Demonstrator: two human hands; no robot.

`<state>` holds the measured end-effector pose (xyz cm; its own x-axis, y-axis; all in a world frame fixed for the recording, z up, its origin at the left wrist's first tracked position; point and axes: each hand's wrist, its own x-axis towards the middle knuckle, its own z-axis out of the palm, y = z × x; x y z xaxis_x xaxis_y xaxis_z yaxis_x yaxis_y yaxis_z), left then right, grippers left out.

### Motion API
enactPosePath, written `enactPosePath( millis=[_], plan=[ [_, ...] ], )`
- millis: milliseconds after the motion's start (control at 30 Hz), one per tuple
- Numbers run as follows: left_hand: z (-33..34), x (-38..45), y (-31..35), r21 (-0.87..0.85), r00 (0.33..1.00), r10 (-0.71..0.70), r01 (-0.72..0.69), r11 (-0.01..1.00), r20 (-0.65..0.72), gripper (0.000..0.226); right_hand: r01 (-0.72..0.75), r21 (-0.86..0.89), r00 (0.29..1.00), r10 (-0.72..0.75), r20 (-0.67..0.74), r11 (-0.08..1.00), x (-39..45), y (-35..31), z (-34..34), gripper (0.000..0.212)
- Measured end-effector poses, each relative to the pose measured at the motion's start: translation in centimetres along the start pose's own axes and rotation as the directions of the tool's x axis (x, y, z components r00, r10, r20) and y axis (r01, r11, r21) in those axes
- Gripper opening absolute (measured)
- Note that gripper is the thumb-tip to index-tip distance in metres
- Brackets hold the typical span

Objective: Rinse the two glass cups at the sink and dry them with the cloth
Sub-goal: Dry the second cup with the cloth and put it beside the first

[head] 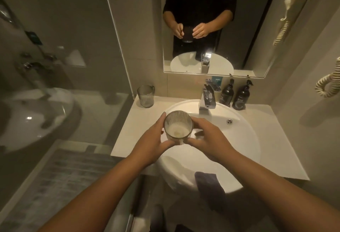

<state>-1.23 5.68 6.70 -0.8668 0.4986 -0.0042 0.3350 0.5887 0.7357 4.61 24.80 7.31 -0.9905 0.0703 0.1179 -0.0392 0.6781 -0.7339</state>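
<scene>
cloth (209, 187) draped on basin's near rim | left hand (154, 142) grips ribbed cup (178, 127) above basin (244, 139), right hand (207, 142) cradles its side | second cup (145, 95) waits on counter | advice: carry under tap (207, 97), tilt, swirl out milky residue

Both bare forearms reach in from the lower frame toward its centre. The left hand (153, 140) curls round the left side of a ribbed glass cup (178, 125), thumb up by the rim. The right hand (207, 142) cups the glass's right side, fingers bent toward it, knuckles facing up.
</scene>
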Motion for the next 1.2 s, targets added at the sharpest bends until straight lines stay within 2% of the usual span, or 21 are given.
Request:
enactPosePath(
  millis=[100, 167, 333, 567, 767, 967, 1200],
  plan=[
    [-1.0, 4.1, -1.7, -0.167, 0.999, -0.009, 0.001, 0.986, -0.043, 0.079, -0.044, 0.034, 0.998, 0.045, -0.035, 0.998, 4.4, 0.3, 0.7, 0.066],
    [-1.7, 7.6, -3.1, -0.219, 0.999, 0.019, -0.027, 0.975, -0.039, 0.073, -0.067, 0.052, 0.996, 0.07, -0.059, 0.996, 7.7, 0.7, 1.2, 0.062],
    [-2.8, 17.0, -6.6, -0.203, 0.997, 0.064, -0.072, 0.977, -0.044, 0.067, -0.147, 0.05, 0.986, 0.151, -0.072, 0.988, 16.8, 2.4, 3.0, 0.055],
    [-0.6, 26.6, -11.7, -0.228, 0.998, -0.061, 0.056, 0.972, -0.016, 0.069, -0.246, 0.029, 0.967, 0.248, -0.051, 0.969, 26.3, 7.1, 5.6, 0.056],
    [3.0, 30.8, -14.4, -0.26, 0.991, -0.132, 0.134, 0.956, 0.025, 0.068, -0.306, -0.052, 0.951, 0.307, 0.022, 0.951, 30.2, 11.8, 7.5, 0.053],
    [5.0, 32.7, -16.4, -0.273, 0.978, -0.202, 0.209, 0.939, 0.055, 0.065, -0.369, -0.096, 0.929, 0.371, 0.003, 0.925, 31.9, 14.1, 9.1, 0.047],
    [5.7, 33.8, -17.3, -0.241, 0.98, -0.189, 0.2, 0.95, 0.068, 0.073, -0.419, -0.099, 0.908, 0.419, -0.018, 0.903, 32.5, 15.1, 9.9, 0.041]
  ],
)
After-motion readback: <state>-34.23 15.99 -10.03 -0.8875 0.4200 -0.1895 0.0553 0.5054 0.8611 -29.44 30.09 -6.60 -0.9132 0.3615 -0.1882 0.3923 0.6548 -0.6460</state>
